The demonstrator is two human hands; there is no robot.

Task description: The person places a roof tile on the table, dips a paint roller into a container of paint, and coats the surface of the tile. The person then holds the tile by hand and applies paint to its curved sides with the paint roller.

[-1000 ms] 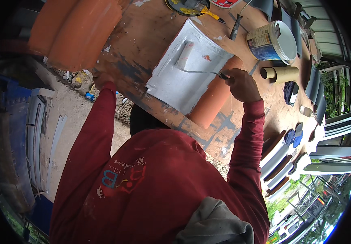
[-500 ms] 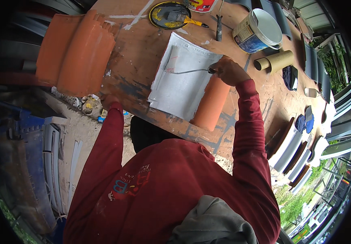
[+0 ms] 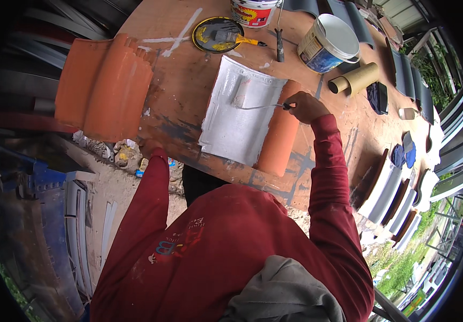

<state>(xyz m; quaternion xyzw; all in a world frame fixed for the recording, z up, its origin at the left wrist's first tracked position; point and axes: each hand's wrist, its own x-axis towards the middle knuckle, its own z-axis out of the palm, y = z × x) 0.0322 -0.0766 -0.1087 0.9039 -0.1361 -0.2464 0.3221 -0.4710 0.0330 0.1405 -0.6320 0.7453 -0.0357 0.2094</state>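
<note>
Table [image 3: 188, 80]: a wide brown board, stained with paint, bearing everything below; its near edge runs in front of the person
Orange tiles [image 3: 102, 86]: a stack lying at the left end of the table, unpainted
Tile in hand [image 3: 242, 115]: lies flat near the middle of the table; its left and middle parts are coated white, its right-hand ridge is bare orange
Paint bucket [image 3: 328, 43]: white, tilted on its side beyond the tile, near a cardboard tube [image 3: 357, 79]
Black lid [image 3: 218, 33]: round, smeared yellow, with a brush [image 3: 237, 38] resting across it
Roller [image 3: 240, 92]: its sleeve sits on the white part of the tile; the wire handle runs right to the fist
Right hand [image 3: 305, 106]: fingers clamped together round the roller's handle, just over the tile's orange ridge
Left hand [image 3: 146, 147]: at the table's near edge, left of the tile; mostly hidden, so I cannot tell whether the fingers are apart or together
</note>
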